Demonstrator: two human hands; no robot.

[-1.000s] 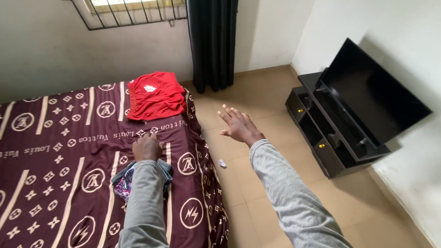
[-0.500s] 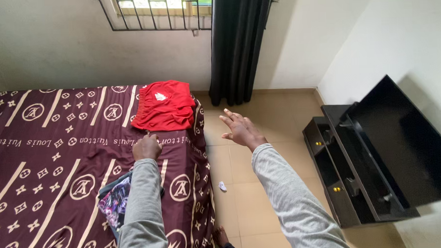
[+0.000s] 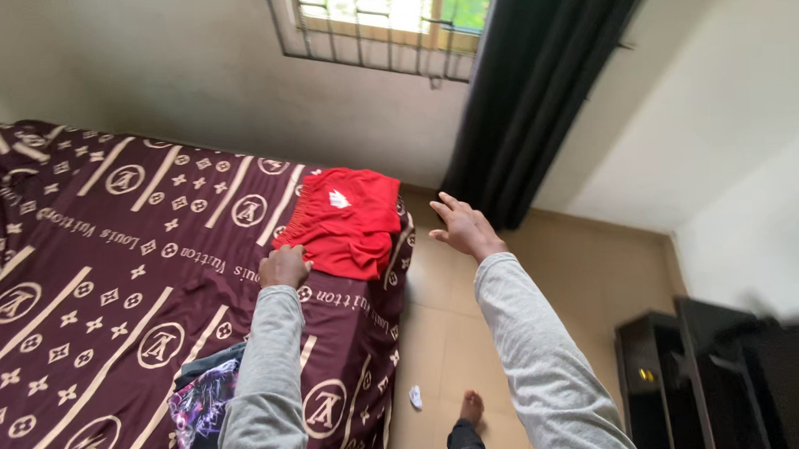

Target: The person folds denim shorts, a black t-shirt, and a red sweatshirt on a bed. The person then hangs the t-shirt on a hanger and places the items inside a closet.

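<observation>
**Reaching for the red shorts on the bed**

Leaning over the bed [image 3: 109, 288] with its dark maroon patterned sheet, I have my left hand [image 3: 284, 266] at the near edge of the folded red fabric shorts with a small white mark [image 3: 346, 219]. This hand is curled, the fingers bent into a loose fist, and it touches or almost touches the hem; I cannot tell if cloth is already pinched inside. My right hand [image 3: 467, 228] is in the air beside the bed, past the right edge of the shorts, fingers spread and released, holding nothing.

The shorts lie near the far right corner of the bed, close under the barred window [image 3: 384, 26]. I judge them light, soft and floppy, not fragile and not slippery. A good hold would be the elastic waistband on the left side, or the two near corners, so the cloth does not unfold.

A dark printed garment [image 3: 202, 404] lies crumpled on the sheet near my left sleeve, apart from the shorts. A black curtain [image 3: 536, 87] hangs beyond my right hand, and a black cabinet [image 3: 679, 383] stands on the tiled floor [image 3: 560, 272] well apart. Nothing lies between my hands and the shorts.
</observation>
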